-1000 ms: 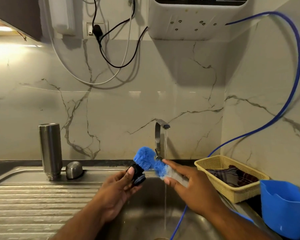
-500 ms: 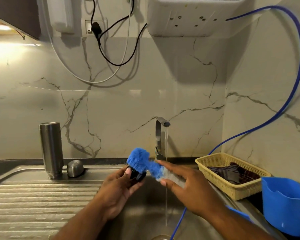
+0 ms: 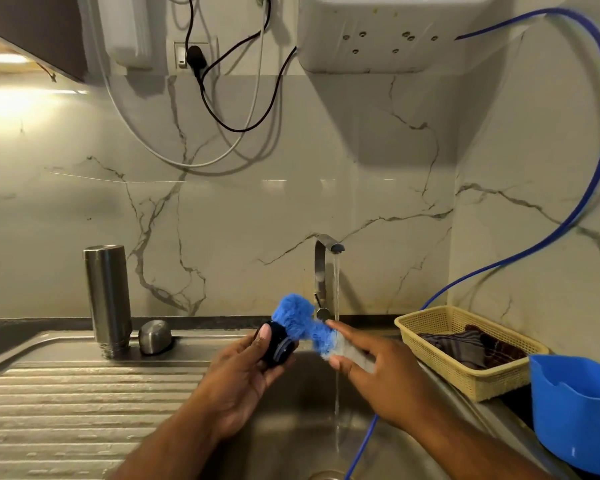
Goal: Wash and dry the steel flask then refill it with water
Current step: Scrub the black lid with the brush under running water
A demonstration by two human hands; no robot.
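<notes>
The steel flask (image 3: pixel 107 299) stands upside down at the back left of the draining board, with a rounded steel cap (image 3: pixel 155 336) beside it. Over the sink bowl, my left hand (image 3: pixel 246 372) grips a small black lid (image 3: pixel 278 344). My right hand (image 3: pixel 381 375) holds the pale handle of a blue fluffy bottle brush (image 3: pixel 297 318), whose head presses against the lid. The tap (image 3: pixel 324 268) runs, its stream falling just right of the brush.
A ribbed steel draining board (image 3: pixel 77 410) lies to the left. A yellow basket (image 3: pixel 465 351) with dark cloths sits at the right, with a blue plastic jug (image 3: pixel 575 410) nearer. A blue hose (image 3: pixel 568 216) loops down into the sink. A white purifier (image 3: pixel 395 32) hangs above.
Both hands with the brush and lid shifted slightly left and up in view. The brush head has turned against the lid. Water keeps running.
</notes>
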